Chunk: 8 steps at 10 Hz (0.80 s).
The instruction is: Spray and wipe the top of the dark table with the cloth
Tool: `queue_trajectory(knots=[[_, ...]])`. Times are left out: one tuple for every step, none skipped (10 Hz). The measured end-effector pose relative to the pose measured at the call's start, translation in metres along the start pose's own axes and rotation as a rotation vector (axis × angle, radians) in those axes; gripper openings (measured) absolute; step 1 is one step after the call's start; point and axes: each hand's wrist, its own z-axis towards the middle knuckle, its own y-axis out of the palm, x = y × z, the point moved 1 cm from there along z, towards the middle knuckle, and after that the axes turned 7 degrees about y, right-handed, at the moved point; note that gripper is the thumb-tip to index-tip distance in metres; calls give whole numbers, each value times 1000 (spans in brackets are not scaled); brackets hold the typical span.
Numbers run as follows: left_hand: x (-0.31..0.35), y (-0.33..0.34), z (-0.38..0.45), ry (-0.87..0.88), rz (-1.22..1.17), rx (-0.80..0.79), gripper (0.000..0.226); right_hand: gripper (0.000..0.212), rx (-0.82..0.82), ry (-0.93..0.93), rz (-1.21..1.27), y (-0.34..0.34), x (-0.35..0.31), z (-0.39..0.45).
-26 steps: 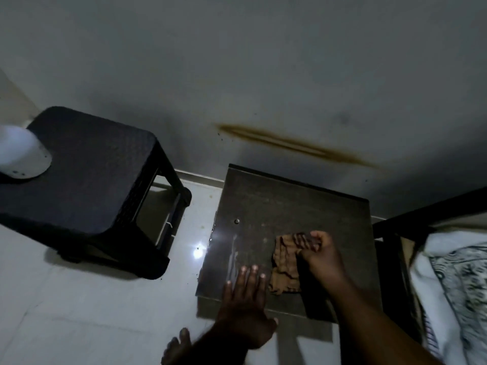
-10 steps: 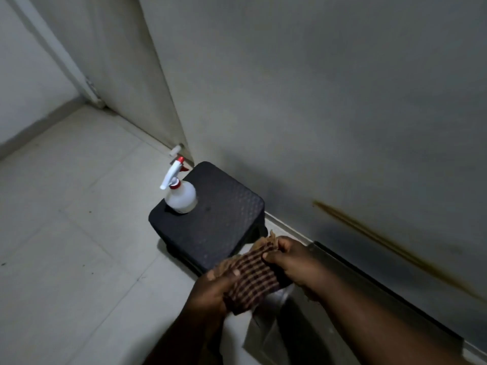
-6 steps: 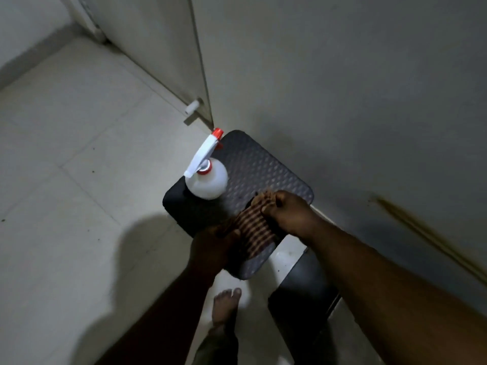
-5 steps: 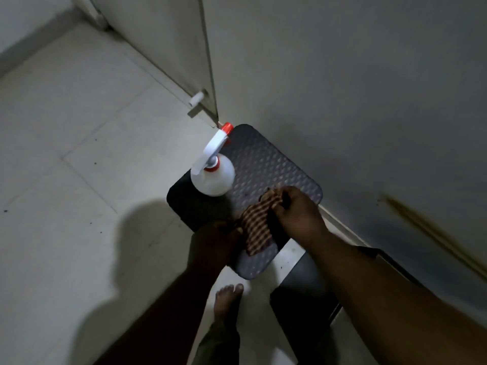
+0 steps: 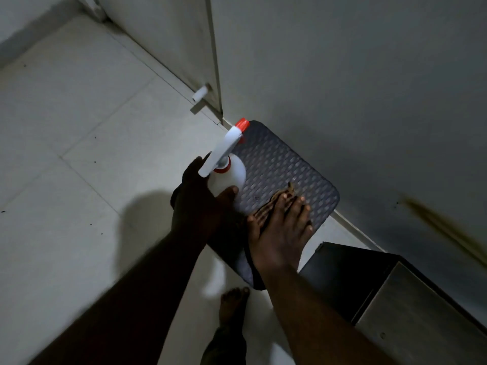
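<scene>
A dark textured table [image 5: 284,169] stands against the wall. On its left part stands a white spray bottle [image 5: 228,175] with a red nozzle tip. My left hand [image 5: 200,204] grips the bottle's body, thumb across its front. My right hand [image 5: 282,227] lies flat, fingers spread, pressing the brown checked cloth [image 5: 283,194] onto the table's near part. Only the cloth's far edge shows past my fingers.
A second, smooth dark table [image 5: 411,306] stands at the lower right beside the wall. A door [image 5: 168,35] with a white door stop [image 5: 199,94] is behind the textured table. My bare foot [image 5: 233,304] is on the pale tiled floor [image 5: 79,154].
My left hand let go of the cloth and took hold of the spray bottle. My right hand spread flat on the cloth, which now lies on the textured table.
</scene>
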Motion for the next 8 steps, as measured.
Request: queue_trajectory(knots=[[-3,0,6,13,31,-16,86,84,8,-16,-14,4,-2,5],[-5,2,15,36,41,-47,89,85,6,-40,-19,1,-2,10],[-5,4,19,73,39,-73,89,85,-6,-49,-21,-4,-4,12],[-5,6,21,108,35,-69,87,85,-16,-57,-41,-8,-5,15],[-4,6,20,123,39,-80,87,85,-55,-65,-31,-14,-4,14],[1,3,16,130,40,-140,96,83,-91,-92,-5,-27,4,11],[19,-3,6,-75,-63,-144,113,82,-77,-74,46,-49,22,3],[38,-4,-32,-86,35,-4,94,85,-43,-21,56,-75,55,-7]])
